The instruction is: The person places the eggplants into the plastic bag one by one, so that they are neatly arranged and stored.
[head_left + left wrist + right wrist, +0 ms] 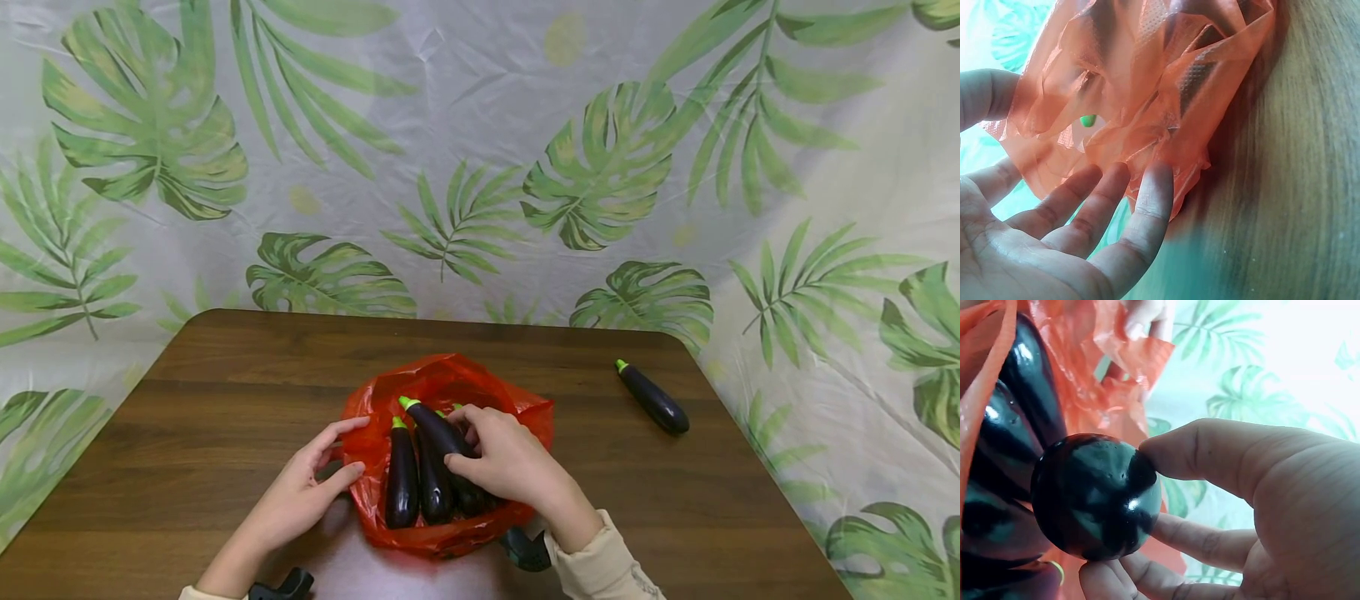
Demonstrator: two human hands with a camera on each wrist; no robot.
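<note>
A red plastic bag (442,542) sits on the table with its mouth spread wide, and several dark purple eggplants (402,483) with bright green stems lie inside. My right hand (506,454) reaches over the bag and grips one eggplant (438,433), which lies slantwise above the others. In the right wrist view, the thumb (1191,450) and fingers go around the rounded end of that eggplant (1097,497). At the bag's left side, my left hand (303,483) touches the plastic with spread, relaxed fingers (1154,194). Part of the eggplants is hidden beneath the right hand.
One more eggplant (652,398) lies alone on the right side of the brown wooden table (247,400). A leaf-patterned cloth (480,167) hangs behind the table. Dark wrist-worn devices (281,586) show beneath the forearms.
</note>
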